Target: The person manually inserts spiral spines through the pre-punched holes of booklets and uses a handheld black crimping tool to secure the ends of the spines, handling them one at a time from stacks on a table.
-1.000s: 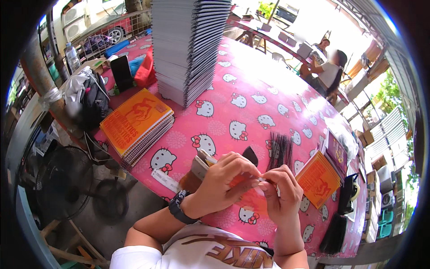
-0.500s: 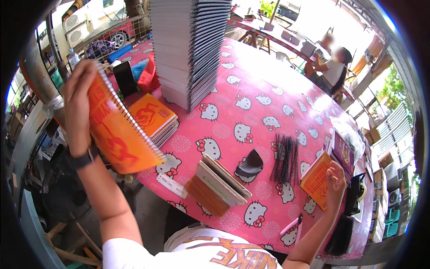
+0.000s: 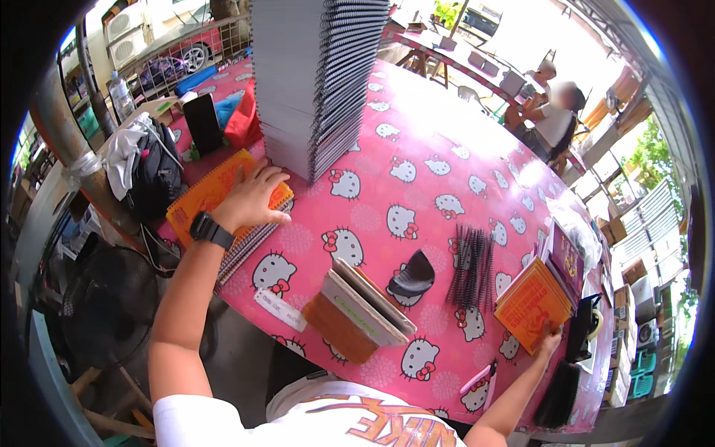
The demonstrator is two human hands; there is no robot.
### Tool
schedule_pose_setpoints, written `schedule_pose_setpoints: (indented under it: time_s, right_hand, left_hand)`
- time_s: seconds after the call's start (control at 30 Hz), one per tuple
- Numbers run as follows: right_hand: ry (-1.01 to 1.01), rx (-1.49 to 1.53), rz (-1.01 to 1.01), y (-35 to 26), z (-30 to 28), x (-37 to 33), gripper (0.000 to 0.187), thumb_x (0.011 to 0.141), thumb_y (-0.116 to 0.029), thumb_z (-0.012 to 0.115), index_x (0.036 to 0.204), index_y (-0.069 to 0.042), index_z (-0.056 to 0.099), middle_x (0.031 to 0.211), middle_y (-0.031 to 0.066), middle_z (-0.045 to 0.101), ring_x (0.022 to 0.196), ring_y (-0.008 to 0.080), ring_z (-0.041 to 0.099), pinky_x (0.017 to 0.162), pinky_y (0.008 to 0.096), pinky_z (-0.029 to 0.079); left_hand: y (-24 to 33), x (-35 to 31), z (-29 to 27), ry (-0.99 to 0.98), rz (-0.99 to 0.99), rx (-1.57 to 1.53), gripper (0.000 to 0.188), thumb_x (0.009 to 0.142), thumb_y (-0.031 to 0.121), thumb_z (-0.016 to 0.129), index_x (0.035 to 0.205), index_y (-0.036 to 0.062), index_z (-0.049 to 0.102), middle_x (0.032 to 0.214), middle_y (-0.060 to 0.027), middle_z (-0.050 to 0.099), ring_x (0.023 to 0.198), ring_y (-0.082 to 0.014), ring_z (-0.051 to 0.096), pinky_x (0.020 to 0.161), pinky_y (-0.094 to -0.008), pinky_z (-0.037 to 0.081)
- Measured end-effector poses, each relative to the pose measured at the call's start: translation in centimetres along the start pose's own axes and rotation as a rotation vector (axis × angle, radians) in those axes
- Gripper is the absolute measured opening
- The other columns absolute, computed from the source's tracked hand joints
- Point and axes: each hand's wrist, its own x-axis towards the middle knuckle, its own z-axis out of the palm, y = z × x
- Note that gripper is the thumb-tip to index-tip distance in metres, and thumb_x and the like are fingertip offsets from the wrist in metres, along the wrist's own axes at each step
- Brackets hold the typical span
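Two bare hands are working over the bench [image 3: 372, 217], and I am following them through the head camera. My left hand [image 3: 253, 197] is lying flat, its grip released and its fingers spreading over the orange spiral-bound notebooks [image 3: 202, 197], which are sitting in a neat stack at the bench's left edge. My right hand [image 3: 550, 339] is touching the lower corner of the orange covers [image 3: 530, 298] on the right; I cannot tell whether its grip is pinching or merely resting. Beside it, a black tape dispenser [image 3: 579, 328] is carrying a pale tape roll [image 3: 597, 322]. A dark backpack [image 3: 156, 167] is hiding its contents. Between the hands, a brown-and-cream slotted block [image 3: 350, 316] is lying tilted, and thin, springy black binding coils [image 3: 471, 264] are bunching on glossy pink, cat-printed covering.
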Motion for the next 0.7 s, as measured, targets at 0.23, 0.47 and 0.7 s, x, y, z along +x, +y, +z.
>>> schedule_pose_setpoints:
  time_s: [0.23,0.47,0.7]
  right_hand:
    - [0.247,-0.112,-0.196,-0.9,-2.5,-0.8,0.031,0.08,-0.02,0.074,0.101,-0.001,0.06,0.091,0.0032,0.061,0.082,0.0129,0.056,0.069,0.0277,0.047]
    - [-0.058,0.356,-0.397,-22.5,1.2,-12.4,0.042,0.083,-0.011,0.069,0.119,-0.002,0.05,0.111,0.0082,0.06,0.094,0.0153,0.058,0.081,0.0304,0.049]
    - [-0.397,0.737,-0.433,-30.9,10.1,-26.8,0.042,0.076,-0.011,0.076,0.112,-0.001,0.056,0.101,0.0066,0.064,0.091,0.014,0.061,0.081,0.0289,0.049]
  left_hand:
    - [-0.3,1.8,-1.9,-0.309,-0.064,-0.126,0.064,0.068,0.043,0.074,0.12,0.013,0.052,0.126,-0.0096,0.049,0.129,-0.0312,0.034,0.106,-0.0558,0.02]
    - [10.7,0.1,-6.2,0.286,0.23,-0.734,0.082,0.073,0.05,0.072,0.134,0.0045,0.041,0.139,-0.019,0.038,0.132,-0.0313,0.032,0.109,-0.0422,0.025]
    - [17.5,-2.6,-4.8,0.256,0.297,-1.68,0.024,0.09,0.0,0.057,0.113,-0.0006,0.054,0.1,-0.0008,0.062,0.093,-0.0049,0.055,0.083,-0.0216,0.044]
